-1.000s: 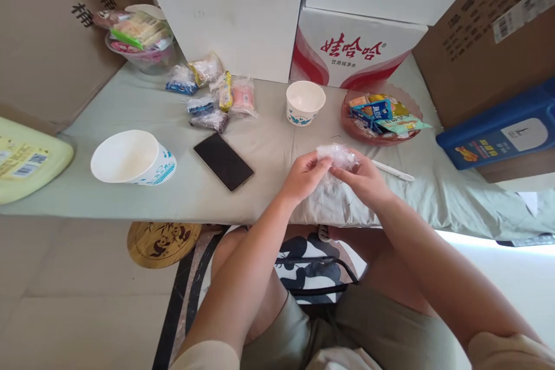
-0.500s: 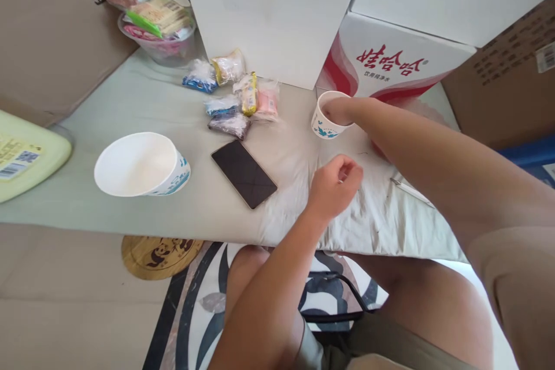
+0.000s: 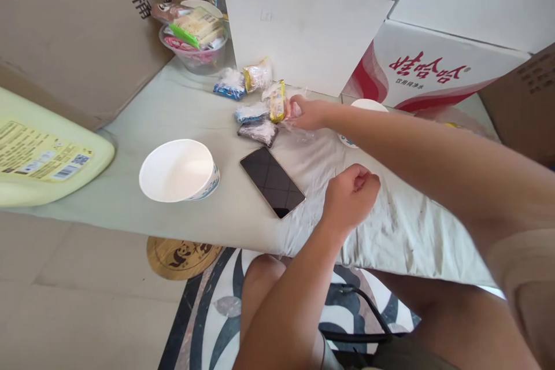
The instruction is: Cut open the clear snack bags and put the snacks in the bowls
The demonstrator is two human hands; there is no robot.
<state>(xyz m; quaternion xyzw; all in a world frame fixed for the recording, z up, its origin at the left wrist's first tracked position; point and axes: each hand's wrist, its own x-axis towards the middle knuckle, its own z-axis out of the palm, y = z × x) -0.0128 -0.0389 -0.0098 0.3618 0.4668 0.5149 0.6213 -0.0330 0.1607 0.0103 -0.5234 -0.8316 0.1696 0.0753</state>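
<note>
1. At the far left I'm seeing a bottle (image 3: 56,150) that is sitting on the table (image 3: 139,118). It is pale yellow and is showing its label.
2. Next, a big cup (image 3: 177,172) is standing near the front. Its mouth is facing us, and it is white inside.
3. Behind it, a clear tub (image 3: 197,60) is holding lots of snacks, and they are poking up over the top.
4. Then some small packs (image 3: 258,133) are lying in a bunch. I'm seeing blue, yellow and dark ones, all shiny.
5. A black phone (image 3: 273,182) is lying flat in front of them, with its screen facing up.
6. The pink pack (image 3: 295,110) is lying at the right side of the bunch, just beside a yellow one.
7. The right hand (image 3: 304,113) is reaching across and touching the pink pack. Its fingers are bending over it, but I can't tell if they are gripping.
8. The left hand (image 3: 353,193) is staying curled up closed, near the phone. I can't tell if anything is hiding inside.
9. A small cup (image 3: 368,105) is standing behind the right arm, which is covering most of it.
10. A white box (image 3: 429,81) with red on it is standing at the back.
</note>
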